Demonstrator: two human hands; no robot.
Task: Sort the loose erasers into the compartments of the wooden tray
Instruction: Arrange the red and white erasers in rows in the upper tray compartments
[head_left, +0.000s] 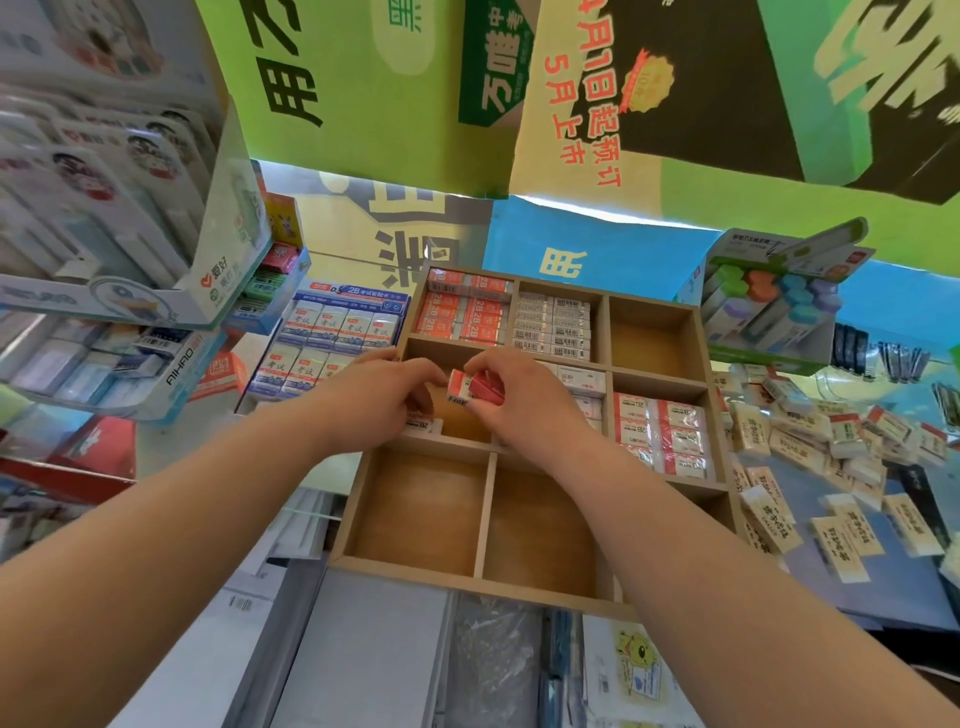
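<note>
A wooden tray (491, 499) with several compartments lies in front of me. My right hand (524, 402) pinches a red-and-white eraser (475, 388) above the middle-left compartment. My left hand (374, 402) reaches into that same compartment, its fingertips on white erasers marked 2B (427, 423) lying there. The back-left compartment holds orange 2B erasers (462, 312). White barcode erasers (553, 327) fill the back-middle one. Red-and-white erasers (662, 434) sit in the middle-right compartment. The two front compartments and the back-right one hold nothing.
A heap of loose cream-wrapped erasers (836, 467) lies to the right of the tray. A blue display box of erasers (332, 338) stands to the left. A box of coloured erasers (774, 301) sits at the back right. Racks of stationery (104, 260) rise on the left.
</note>
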